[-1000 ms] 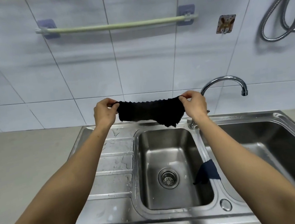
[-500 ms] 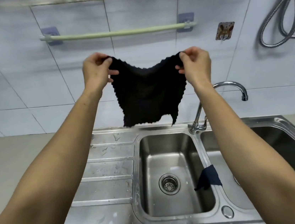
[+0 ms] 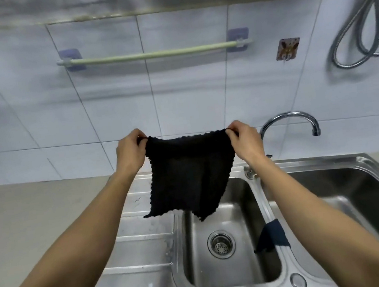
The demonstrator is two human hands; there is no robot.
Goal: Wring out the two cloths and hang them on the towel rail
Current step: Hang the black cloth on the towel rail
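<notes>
A black knitted cloth (image 3: 189, 176) hangs spread open over the sink, held by its two top corners. My left hand (image 3: 130, 150) pinches the left corner and my right hand (image 3: 245, 139) pinches the right one. A second, dark blue cloth (image 3: 272, 235) is draped over the divider between the two basins, partly behind my right forearm. The pale green towel rail (image 3: 153, 54) runs across the tiled wall well above the hands, with nothing on it.
A steel double sink has a small basin (image 3: 238, 278) with a drain, a larger basin (image 3: 366, 193) on the right and a ribbed draining board (image 3: 145, 239) on the left. A curved tap (image 3: 288, 119) stands behind my right hand. A metal hose (image 3: 361, 34) hangs at right.
Both hands lifted the cloth up so it fell open; relative to the rail they now sit lower again, and the view has tilted upward. The blue cloth has not moved.
</notes>
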